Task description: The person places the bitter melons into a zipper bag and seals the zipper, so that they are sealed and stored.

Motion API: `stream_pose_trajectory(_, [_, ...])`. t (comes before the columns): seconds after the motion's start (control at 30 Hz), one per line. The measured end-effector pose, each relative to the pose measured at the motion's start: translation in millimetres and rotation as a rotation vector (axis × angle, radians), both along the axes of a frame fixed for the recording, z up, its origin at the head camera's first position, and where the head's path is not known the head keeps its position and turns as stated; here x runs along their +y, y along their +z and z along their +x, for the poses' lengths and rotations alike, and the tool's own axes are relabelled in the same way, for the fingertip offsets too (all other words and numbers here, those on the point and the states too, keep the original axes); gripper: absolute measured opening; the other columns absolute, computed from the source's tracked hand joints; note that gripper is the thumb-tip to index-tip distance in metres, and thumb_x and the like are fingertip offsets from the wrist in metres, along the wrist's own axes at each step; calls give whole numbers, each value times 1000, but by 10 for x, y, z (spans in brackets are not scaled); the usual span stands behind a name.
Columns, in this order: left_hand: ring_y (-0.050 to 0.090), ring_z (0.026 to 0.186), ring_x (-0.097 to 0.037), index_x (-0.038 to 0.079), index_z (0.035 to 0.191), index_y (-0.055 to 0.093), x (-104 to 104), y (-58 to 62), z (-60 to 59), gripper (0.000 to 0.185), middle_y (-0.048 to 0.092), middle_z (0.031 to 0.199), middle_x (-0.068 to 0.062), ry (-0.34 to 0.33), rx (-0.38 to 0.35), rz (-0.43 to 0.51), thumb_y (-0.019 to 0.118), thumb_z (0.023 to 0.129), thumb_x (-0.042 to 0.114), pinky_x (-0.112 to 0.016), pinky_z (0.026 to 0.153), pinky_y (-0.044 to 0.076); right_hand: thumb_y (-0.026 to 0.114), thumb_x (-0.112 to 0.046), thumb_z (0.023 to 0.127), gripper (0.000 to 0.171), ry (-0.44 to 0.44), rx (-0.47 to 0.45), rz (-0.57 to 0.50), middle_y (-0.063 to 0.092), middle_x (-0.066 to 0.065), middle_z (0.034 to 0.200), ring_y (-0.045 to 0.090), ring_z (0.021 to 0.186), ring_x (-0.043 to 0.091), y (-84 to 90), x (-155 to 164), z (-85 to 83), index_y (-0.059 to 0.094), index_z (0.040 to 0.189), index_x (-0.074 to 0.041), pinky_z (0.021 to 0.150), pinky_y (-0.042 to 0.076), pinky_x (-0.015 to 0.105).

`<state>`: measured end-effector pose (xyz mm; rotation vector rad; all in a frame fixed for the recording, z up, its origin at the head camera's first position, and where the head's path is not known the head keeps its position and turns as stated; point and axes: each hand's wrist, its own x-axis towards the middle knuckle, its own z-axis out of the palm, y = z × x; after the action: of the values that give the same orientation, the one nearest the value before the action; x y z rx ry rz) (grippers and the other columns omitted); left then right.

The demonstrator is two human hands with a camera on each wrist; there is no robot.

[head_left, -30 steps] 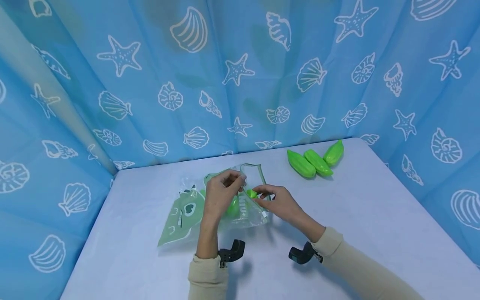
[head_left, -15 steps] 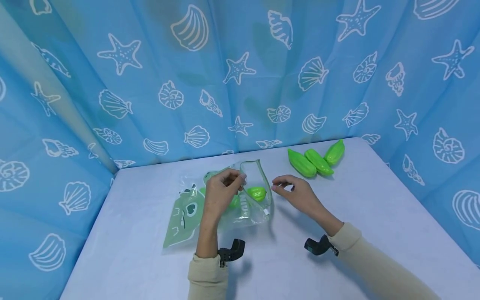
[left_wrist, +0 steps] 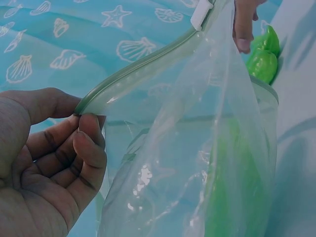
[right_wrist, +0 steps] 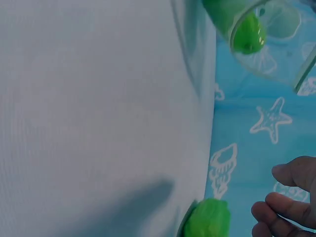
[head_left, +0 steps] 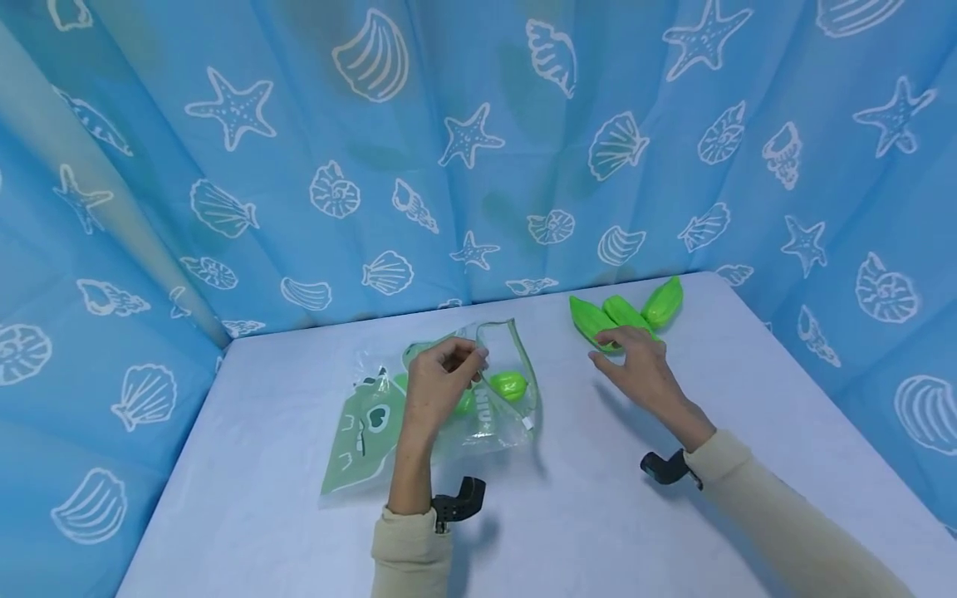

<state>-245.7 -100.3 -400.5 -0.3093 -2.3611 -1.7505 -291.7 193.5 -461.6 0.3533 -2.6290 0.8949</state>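
My left hand (head_left: 436, 386) pinches the mouth edge of a clear zip bag (head_left: 366, 440) with a green cartoon print, between thumb and curled fingers. The bag's mouth gapes to the right, and a white slider (left_wrist: 201, 16) sits on its zip strip. Inside, a glossy green ridged vegetable-like piece (head_left: 510, 385) lies near the mouth, with more green behind the film. My right hand (head_left: 643, 370) holds nothing; its thumb and fingers are apart, over the near side of three similar green pieces (head_left: 589, 317) on the table. It partly hides two of them in the head view.
The table (head_left: 247, 465) has a white cover. A blue curtain (head_left: 419, 149) with white shells and starfish hangs behind it and at both sides. A black wrist camera (head_left: 459, 500) sits on the left wrist, another (head_left: 664, 468) on the right.
My right hand has let go of the green piece at the bag's mouth and moved right and away to the three on the table. The left hand keeps its pinch on the bag.
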Motion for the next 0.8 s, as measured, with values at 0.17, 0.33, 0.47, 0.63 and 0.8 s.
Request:
stream_pose_trajectory(0.17, [60,63,-18,16,89,68,-18,-24,8,14,66,78,-10,6,-5,-9,64,87,30,-36,57,52,68,-22,83,39,-67,-10,65,57,17,113,46,107,35,-56,110,-105,59,114,0,74,26,47])
stream_pose_trajectory(0.33, [60,63,-17,17,89,68,-20,-28,4,15,67,79,-11,4,-3,-11,64,87,31,-37,57,52,69,-24,82,46,-92,-23,78,53,19,113,43,104,36,-112,184,-180,55,118,1,75,25,49])
stream_pose_trajectory(0.47, [61,63,-17,15,90,69,-21,-26,-12,16,67,77,-7,5,10,3,64,86,30,-38,57,53,69,-30,82,52,-109,-16,109,50,18,114,42,103,34,-142,217,-259,53,120,1,74,24,48])
stream_pose_trajectory(0.63, [62,65,-20,12,91,69,-23,-2,-5,18,67,77,-7,0,-6,19,64,87,29,-44,60,52,70,-33,81,55,-128,-28,151,51,18,114,41,102,34,-189,244,-345,53,121,1,73,24,47])
stream_pose_trajectory(0.8, [62,68,-30,2,94,67,2,162,97,18,66,81,-18,-8,-25,15,62,88,18,-51,64,51,71,-30,80,51,-137,-21,167,53,18,111,40,99,33,-224,255,-391,55,117,1,71,23,47])
